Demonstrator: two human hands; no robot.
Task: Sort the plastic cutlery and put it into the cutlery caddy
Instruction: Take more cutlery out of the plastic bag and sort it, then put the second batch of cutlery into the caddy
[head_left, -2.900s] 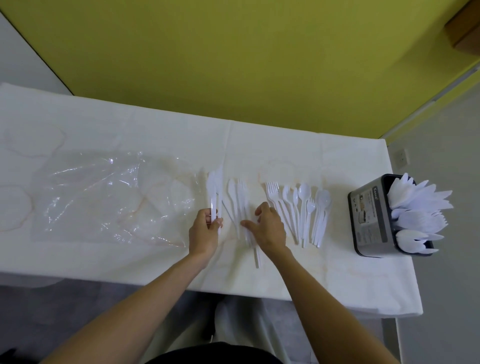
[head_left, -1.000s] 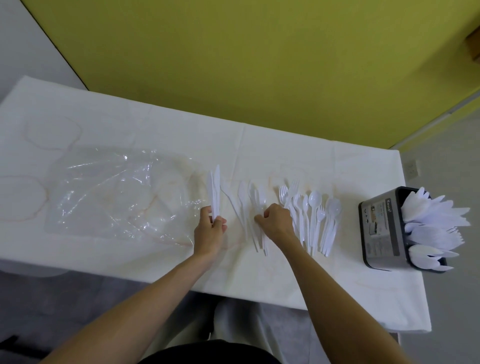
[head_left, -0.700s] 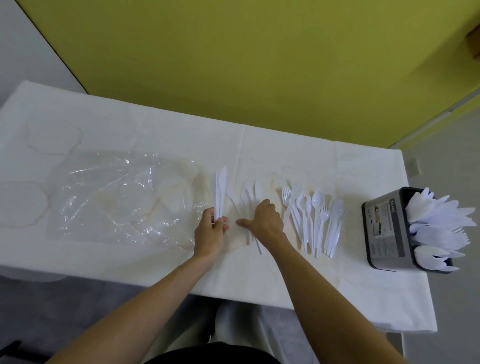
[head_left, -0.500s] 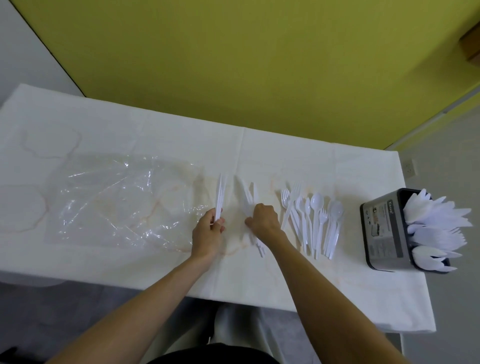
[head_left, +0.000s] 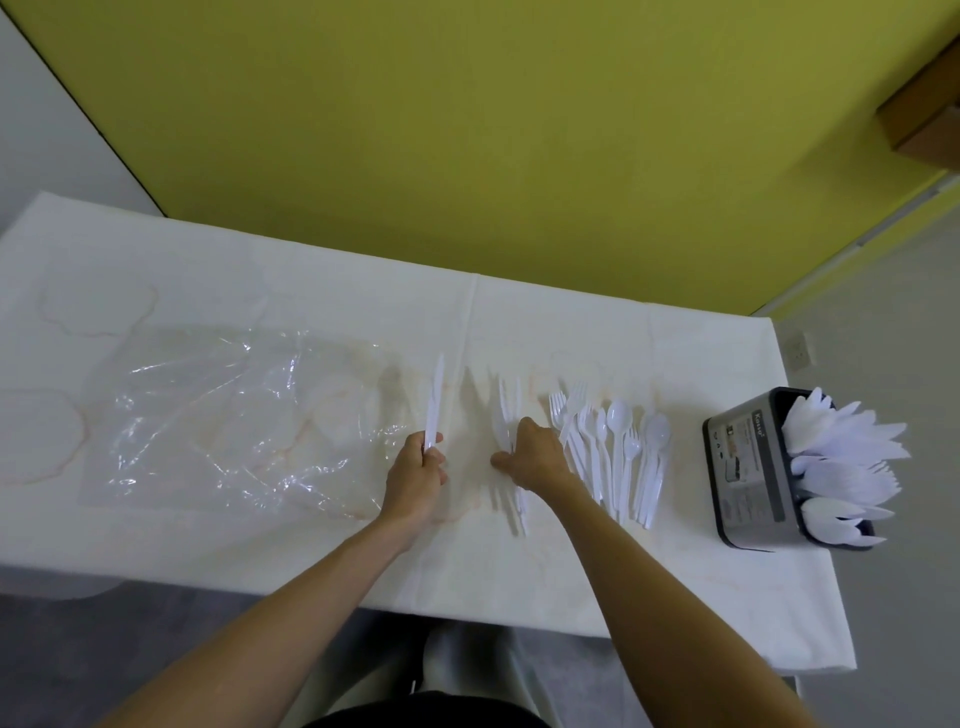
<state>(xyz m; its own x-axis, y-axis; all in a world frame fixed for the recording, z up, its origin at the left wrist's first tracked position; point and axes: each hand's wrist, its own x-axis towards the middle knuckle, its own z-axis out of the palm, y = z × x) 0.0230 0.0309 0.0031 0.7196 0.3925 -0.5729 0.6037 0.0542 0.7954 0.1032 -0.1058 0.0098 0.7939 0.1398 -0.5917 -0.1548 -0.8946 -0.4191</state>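
My left hand (head_left: 418, 475) grips a small bundle of white plastic knives (head_left: 434, 410) by the handles, blades pointing away from me. My right hand (head_left: 532, 457) is closed over a few more white pieces (head_left: 506, 415) lying on the table just right of the bundle; which pieces they are is blurred. A row of white forks and spoons (head_left: 613, 447) lies side by side to the right of that hand. The grey cutlery caddy (head_left: 743, 467) stands at the table's right edge, packed with white cutlery (head_left: 841, 457) sticking out to the right.
A crumpled clear plastic bag (head_left: 234, 415) lies flat on the left half of the white tablecloth (head_left: 571, 322). The yellow wall runs behind the table. The table's right edge is just past the caddy, the front edge near my forearms.
My right hand gathered the loose pieces in the middle closer together and now rests over them. The left hand's knife bundle has tightened into one stack. The camera shifted slightly.
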